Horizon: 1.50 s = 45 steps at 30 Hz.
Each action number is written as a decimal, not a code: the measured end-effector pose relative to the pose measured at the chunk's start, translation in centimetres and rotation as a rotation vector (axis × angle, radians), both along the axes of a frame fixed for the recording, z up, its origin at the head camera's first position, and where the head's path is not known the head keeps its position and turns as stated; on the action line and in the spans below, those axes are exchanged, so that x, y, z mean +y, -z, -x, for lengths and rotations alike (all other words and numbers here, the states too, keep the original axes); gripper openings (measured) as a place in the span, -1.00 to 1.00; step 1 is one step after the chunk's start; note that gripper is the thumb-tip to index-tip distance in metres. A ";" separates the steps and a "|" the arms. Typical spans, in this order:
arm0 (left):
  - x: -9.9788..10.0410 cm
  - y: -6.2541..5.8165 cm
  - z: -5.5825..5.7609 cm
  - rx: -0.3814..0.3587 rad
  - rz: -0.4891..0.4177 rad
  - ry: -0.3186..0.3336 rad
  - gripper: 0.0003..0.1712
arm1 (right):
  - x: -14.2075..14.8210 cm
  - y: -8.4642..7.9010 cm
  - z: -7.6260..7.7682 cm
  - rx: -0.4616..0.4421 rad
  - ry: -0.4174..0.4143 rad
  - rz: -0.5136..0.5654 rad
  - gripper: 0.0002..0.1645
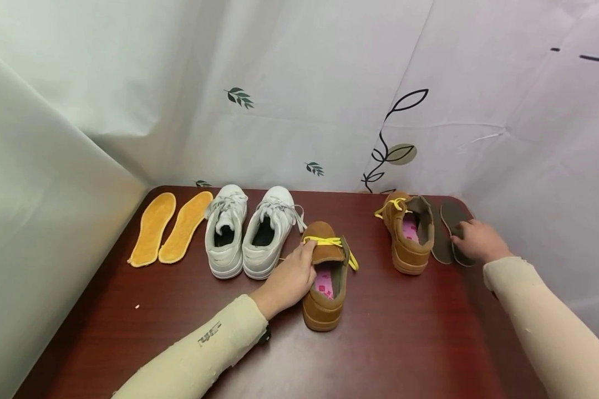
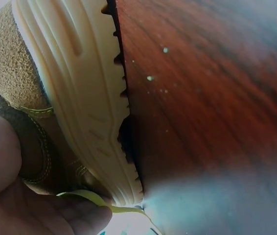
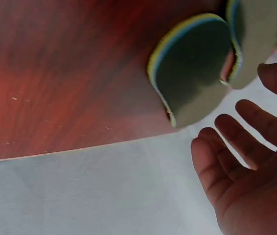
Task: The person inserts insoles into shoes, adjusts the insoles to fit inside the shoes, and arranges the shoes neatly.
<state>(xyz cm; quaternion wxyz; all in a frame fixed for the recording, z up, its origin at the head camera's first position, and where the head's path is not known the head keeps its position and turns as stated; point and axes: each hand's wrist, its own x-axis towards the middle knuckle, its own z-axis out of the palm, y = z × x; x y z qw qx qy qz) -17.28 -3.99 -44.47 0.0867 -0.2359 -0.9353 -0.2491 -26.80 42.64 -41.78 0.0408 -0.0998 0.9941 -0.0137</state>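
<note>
A brown suede shoe [image 1: 321,317] with yellow laces stands on the table, its toe pointing away and a pink patterned lining showing inside. My left hand [image 1: 290,277] grips its left side, fingers near the laces. In the left wrist view, the shoe's pale ridged sole [image 2: 80,88] is large, and a yellow lace [image 2: 87,196] crosses my fingers. At the table's right end, my right hand [image 1: 481,242] is over the outer of two dark insoles [image 1: 454,215]. The right wrist view shows the right hand's fingers [image 3: 256,122] spread beside the insoles [image 3: 195,73], with nothing held.
The other brown shoe [image 1: 413,260] stands left of the dark insoles. Two white sneakers [image 1: 224,265] are left of the gripped shoe, and two yellow insoles [image 1: 152,230] lie at the far left. White curtains [image 1: 299,83] rise behind and beside the table [image 1: 379,354].
</note>
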 end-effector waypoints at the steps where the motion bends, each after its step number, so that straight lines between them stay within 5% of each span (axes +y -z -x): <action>1: 0.0 0.0 0.0 -0.001 0.000 -0.002 -0.41 | 0.1 0.2 0.0 -0.006 -0.003 -0.006 -0.48; 16: 0.0 0.0 -0.1 -0.018 0.001 -0.010 -0.34 | 1.0 1.6 -0.7 -0.132 0.036 0.051 -0.45; 24: 0.0 0.1 -0.1 -0.013 -0.004 -0.007 -0.33 | 1.3 0.9 -1.1 -0.136 0.044 0.076 -0.67; 41: -0.1 0.1 -0.1 -0.020 0.001 -0.016 -0.34 | 1.4 0.1 -1.1 -0.141 0.091 0.086 -0.54; 45: 0.0 0.1 -0.1 -0.010 -0.007 -0.010 -0.35 | 1.6 0.3 -1.1 -0.109 0.135 0.058 -0.34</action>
